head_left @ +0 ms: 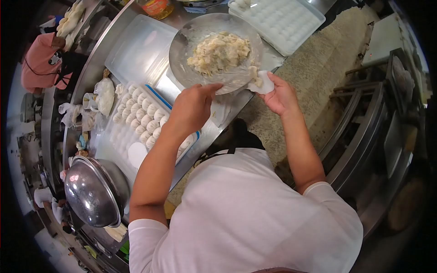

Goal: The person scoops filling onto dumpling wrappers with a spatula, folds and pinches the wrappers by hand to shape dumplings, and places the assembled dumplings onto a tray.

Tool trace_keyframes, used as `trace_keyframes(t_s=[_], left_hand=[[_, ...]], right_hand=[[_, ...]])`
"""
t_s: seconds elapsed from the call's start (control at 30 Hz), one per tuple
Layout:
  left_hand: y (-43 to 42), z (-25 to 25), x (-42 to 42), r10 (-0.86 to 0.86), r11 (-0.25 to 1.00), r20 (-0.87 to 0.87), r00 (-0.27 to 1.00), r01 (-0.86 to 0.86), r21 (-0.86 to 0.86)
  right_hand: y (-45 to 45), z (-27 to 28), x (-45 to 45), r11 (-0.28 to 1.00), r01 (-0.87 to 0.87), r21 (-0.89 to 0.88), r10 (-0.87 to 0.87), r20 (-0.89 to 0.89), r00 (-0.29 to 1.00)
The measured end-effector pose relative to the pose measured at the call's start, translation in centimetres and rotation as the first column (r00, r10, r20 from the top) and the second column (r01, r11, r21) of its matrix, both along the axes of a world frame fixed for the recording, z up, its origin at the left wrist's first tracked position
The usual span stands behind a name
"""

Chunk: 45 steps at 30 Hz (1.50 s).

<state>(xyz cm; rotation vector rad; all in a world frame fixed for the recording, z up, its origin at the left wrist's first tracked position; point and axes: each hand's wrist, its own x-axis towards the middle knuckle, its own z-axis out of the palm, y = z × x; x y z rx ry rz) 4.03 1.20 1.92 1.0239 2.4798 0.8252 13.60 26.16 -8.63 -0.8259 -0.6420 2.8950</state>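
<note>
A round white wrapper (263, 83) with a dab of pale filling on it lies in the fingers of my right hand (281, 96), just off the right rim of a metal bowl. Inside that bowl (182, 50) is a heap of pale, lumpy filling (219, 53). My left hand (195, 108) is closed at the bowl's lower rim. Whatever it grips is hard to make out; a blurred, thin streak runs from its fingers toward the dab. Left of this hand, a tray holds rows of pleated white dumplings (144, 113) and a white disc (137, 154).
A second tray of white pieces (284, 25) stands at the upper right. A translucent lid (139, 50) lies left of the bowl. Lower left is a shiny metal bowl (91, 191). Plastic bags (104, 96) rest beyond the dumplings. Across the room stands a person in pink (40, 63).
</note>
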Motion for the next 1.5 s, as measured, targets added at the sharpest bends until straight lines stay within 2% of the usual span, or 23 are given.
trace_keyframes(t_s=[0.03,0.1,0.13,0.2,0.23,0.33,0.43,0.5,0.57,0.7,0.8,0.9,0.93,1.03,1.1,1.2,1.27,1.3,1.37,1.43,1.5], left_hand=[[0.3,-0.6,-0.5,0.002,1.0,-0.002,1.0,-0.002,0.001],[0.8,-2.4,-1.1,0.139,0.989,0.17,0.976,-0.146,0.031],[0.8,-3.1,-0.7,0.14,0.989,0.17,0.976,-0.147,0.033],[0.6,-3.9,0.5,0.009,0.996,0.172,0.985,-0.024,0.085],[0.6,-3.4,1.2,0.003,0.996,0.177,0.984,-0.018,0.083],[0.0,-2.6,2.8,-0.037,0.999,-0.027,0.999,0.036,-0.011],[-0.7,-1.0,2.1,-0.022,0.996,-0.12,0.993,0.012,-0.084],[-0.6,-0.1,2.1,-0.036,0.997,-0.149,0.988,0.025,-0.075],[-0.3,0.1,2.3,-0.184,0.981,-0.282,0.942,0.159,-0.11],[-0.6,0.4,0.6,-0.237,0.968,-0.238,0.942,0.21,-0.136],[0.0,0.8,-2.1,-0.091,0.982,-0.211,0.973,0.052,-0.182],[1.2,-3.0,-4.3,-0.039,0.99,-0.3,0.953,-0.005,-0.144],[1.3,-3.6,-4.3,-0.092,0.973,-0.257,0.962,0.032,-0.227],[0.4,-3.0,-3.3,-0.118,0.963,-0.194,0.974,0.064,-0.264],[0.2,-2.3,-3.3,-0.058,0.965,-0.146,0.988,0.018,-0.263],[0.1,-2.4,-3.2,0.063,0.981,-0.226,0.972,-0.102,-0.167],[-0.5,-2.5,-2.6,-0.054,0.957,-0.172,0.984,0.002,-0.289],[-1.0,-2.3,-2.6,-0.056,0.955,-0.169,0.984,0.004,-0.296],[-1.9,-1.6,-3.0,0.064,0.979,-0.168,0.984,-0.095,-0.183],[-2.2,-1.9,-2.8,0.085,0.969,-0.15,0.985,-0.117,-0.219],[-2.3,-3.2,-2.3,-0.078,0.963,-0.163,0.984,0.032,-0.269]], right_hand=[[0.0,-0.1,0.0,1.0,0.012,0.01,-0.012,0.01,1.0],[-0.1,0.0,0.1,0.999,0.027,0.021,-0.027,0.019,0.999],[-0.2,0.3,0.1,1.0,0.019,-0.004,-0.019,0.006,1.0],[0.0,0.4,0.2,0.999,0.019,-0.027,-0.019,-0.004,1.0],[0.3,0.2,0.4,1.0,0.01,-0.021,-0.011,-0.022,1.0],[0.2,0.0,0.7,1.0,0.014,-0.025,-0.015,-0.042,0.999],[0.0,0.6,0.9,1.0,0.031,-0.006,-0.031,-0.014,0.999],[0.0,0.8,1.2,0.999,0.034,0.019,-0.034,0.016,0.999],[0.3,0.6,1.4,0.994,-0.106,-0.009,0.105,-0.063,0.992],[-0.1,0.6,1.5,0.998,-0.06,-0.007,0.06,-0.011,0.998],[-0.1,0.6,1.5,0.998,-0.046,-0.042,0.045,-0.015,0.999],[0.0,-0.1,1.7,0.995,-0.079,-0.065,0.076,-0.049,0.996],[-0.1,0.0,1.8,0.996,-0.066,-0.053,0.065,-0.022,0.998],[0.2,-0.6,1.9,0.998,-0.045,-0.037,0.045,-0.002,0.999],[0.0,-0.8,2.2,0.999,-0.037,-0.032,0.037,-0.006,0.999],[-0.2,-0.4,2.0,0.999,-0.038,-0.022,0.038,-0.021,0.999],[-0.2,-0.8,2.0,0.998,-0.043,-0.049,0.041,-0.028,0.999],[-0.4,-0.8,2.1,0.998,-0.041,-0.056,0.04,-0.025,0.999],[-0.5,-0.6,2.0,0.998,-0.049,-0.034,0.049,-0.006,0.999],[-0.5,-1.0,2.0,0.997,-0.069,-0.03,0.069,-0.016,0.998],[-0.7,-1.1,1.8,0.995,-0.101,-0.025,0.1,-0.03,0.995]])
